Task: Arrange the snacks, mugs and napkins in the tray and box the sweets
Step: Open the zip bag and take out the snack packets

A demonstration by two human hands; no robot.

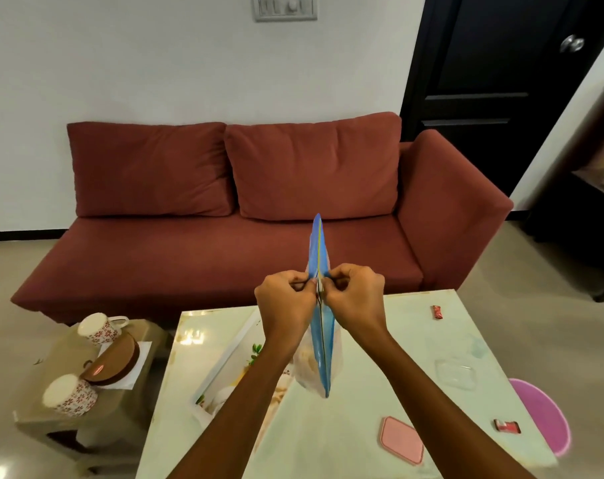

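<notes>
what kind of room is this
Most likely a home living room: a red sofa stands against the wall, a low pale coffee table sits in front of it, and floral mugs sit on a side stool.

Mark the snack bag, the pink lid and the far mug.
snack bag [323, 350]: head view, lower blue panel.
pink lid [401, 440]: head view, centre of its top.
far mug [103, 335]: head view, flowered side.

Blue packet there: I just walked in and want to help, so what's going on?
A person holds the blue snack packet upright above the table, left hand and right hand pinching its top seam, apparently to pull it open. The tray lies beneath. Two floral mugs sit on the side stool, and two red sweets lie loose on the table, unboxed.
</notes>
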